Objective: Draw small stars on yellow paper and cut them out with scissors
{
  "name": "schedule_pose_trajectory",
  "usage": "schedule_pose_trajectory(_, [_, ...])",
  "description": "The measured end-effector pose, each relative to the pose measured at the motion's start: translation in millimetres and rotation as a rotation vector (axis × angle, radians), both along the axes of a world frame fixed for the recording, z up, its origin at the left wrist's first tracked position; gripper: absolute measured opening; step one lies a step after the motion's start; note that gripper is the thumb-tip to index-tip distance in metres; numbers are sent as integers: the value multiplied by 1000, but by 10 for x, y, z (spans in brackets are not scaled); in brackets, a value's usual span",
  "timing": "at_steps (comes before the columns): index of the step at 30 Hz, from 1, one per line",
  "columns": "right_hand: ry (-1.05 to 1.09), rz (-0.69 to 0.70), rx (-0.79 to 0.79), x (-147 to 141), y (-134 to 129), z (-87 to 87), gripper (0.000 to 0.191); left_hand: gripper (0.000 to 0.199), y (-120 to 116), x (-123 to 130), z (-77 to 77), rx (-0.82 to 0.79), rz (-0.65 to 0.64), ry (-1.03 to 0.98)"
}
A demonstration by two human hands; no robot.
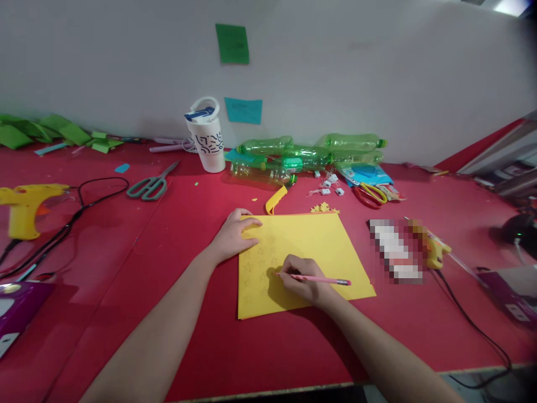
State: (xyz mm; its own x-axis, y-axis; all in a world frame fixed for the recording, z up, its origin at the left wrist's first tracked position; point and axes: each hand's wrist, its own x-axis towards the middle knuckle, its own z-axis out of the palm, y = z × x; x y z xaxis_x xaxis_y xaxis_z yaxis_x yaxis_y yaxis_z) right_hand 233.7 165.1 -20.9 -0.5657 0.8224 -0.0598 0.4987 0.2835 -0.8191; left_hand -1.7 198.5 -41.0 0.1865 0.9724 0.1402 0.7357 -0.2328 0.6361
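A pale grey wall (293,61) rises behind the bench (251,358), with a green note (232,43) and, under it, a blue note (244,111) above the bench's far side. The bench top is red, crossed by a thin seam (135,242); its near edge (302,389) looks speckled. Past the bench's far right part, a red strip (470,148) slants upward. High above there, a bright white light (512,6) shows, partly cut off.

Matt yel. paper (308,238), glossy plstc btls (312,158)
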Motion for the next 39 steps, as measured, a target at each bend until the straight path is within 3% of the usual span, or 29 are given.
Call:
schedule_pose_trajectory(10, [-56,-128,70,-8,-5,-143,11,38,-4,-5,-2,5,-6,-7])
schedule_pose_trajectory(18, [-22,-167,50,15,3,-151,11,37,3,-7,-17,18,-6,4])
schedule_pose_trajectory(39, [-95,-142,91,25,7,-179,10,37,6,-4,-4,10,2,9])
